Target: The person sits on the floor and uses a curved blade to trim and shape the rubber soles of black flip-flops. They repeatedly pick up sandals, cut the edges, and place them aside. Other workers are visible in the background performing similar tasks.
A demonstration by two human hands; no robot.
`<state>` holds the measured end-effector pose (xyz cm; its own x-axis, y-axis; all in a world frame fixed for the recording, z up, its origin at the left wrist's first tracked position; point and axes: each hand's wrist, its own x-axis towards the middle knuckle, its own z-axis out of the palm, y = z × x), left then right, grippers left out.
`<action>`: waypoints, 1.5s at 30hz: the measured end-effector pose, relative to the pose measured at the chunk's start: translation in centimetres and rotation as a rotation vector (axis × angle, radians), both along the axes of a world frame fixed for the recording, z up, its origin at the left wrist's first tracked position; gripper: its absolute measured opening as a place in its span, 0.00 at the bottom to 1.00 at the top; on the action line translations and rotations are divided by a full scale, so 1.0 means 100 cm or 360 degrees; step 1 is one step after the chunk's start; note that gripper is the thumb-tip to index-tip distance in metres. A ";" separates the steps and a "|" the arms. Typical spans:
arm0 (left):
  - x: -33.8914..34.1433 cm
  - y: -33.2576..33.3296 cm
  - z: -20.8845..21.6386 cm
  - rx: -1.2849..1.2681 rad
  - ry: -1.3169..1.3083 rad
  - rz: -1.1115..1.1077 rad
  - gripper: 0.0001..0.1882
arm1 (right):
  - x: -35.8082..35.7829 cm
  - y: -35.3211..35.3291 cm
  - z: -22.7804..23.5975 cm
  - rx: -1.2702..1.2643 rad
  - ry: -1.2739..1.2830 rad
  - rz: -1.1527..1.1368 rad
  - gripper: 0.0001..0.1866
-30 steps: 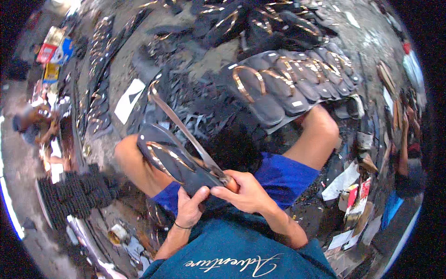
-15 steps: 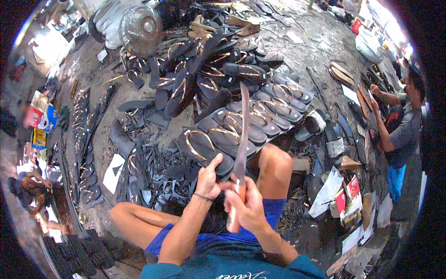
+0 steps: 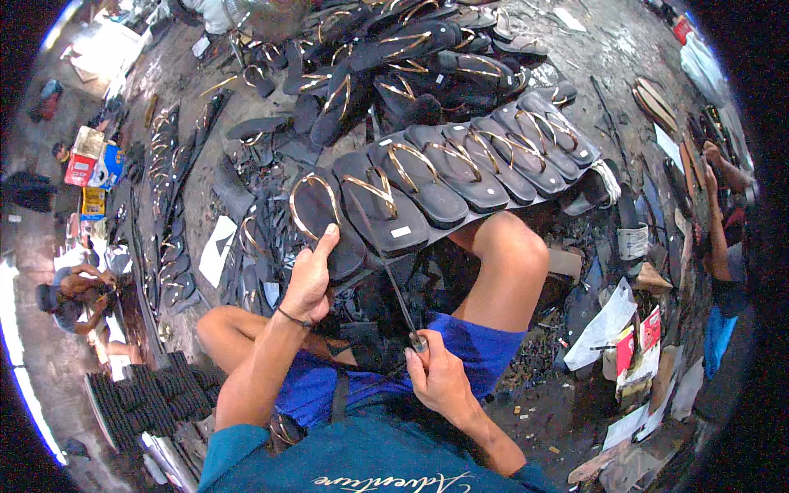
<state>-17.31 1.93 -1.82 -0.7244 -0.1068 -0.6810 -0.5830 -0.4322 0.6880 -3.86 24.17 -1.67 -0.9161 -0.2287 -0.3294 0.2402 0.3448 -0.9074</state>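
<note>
A row of black flip-flops with gold straps (image 3: 485,185) lies across a dark sheet in front of my knees. My left hand (image 3: 308,279) is closed on the leftmost flip-flop (image 3: 349,251), thumb on top of its sole and fingers hidden underneath. In my right hand (image 3: 440,374) is a long knife (image 3: 400,296), its handle wrapped by my fingers. The thin blade, seen nearly edge-on, slants up and left over the gap between the leftmost flip-flop and its neighbour (image 3: 382,214). Whether it touches either one I cannot tell.
Beyond the row rises a pile of flip-flops (image 3: 403,49), a fan (image 3: 267,16) behind it. Black scraps litter the ground. Dark ribbed strips (image 3: 152,398) are stacked at my left. White paper (image 3: 604,324) lies right. Other people sit at far left (image 3: 78,296) and right (image 3: 719,222).
The knife has turned from showing its broad blade to nearly edge-on, with its tip over the flip-flops. My hands have moved apart, and the view has shifted downward.
</note>
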 end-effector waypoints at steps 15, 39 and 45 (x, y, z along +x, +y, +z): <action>0.040 0.042 -0.007 0.0141 0.0040 0.0190 0.14 | -0.070 -0.028 -0.039 0.0318 -0.0020 0.0289 0.19; 0.052 0.025 -0.005 0.0490 -0.0029 0.0313 0.15 | -0.147 -0.086 -0.199 -0.1008 -0.0306 -0.0237 0.26; 0.103 -0.014 0.012 0.0385 0.0225 0.0151 0.21 | -0.207 -0.179 -0.187 -0.0051 0.0105 0.0037 0.16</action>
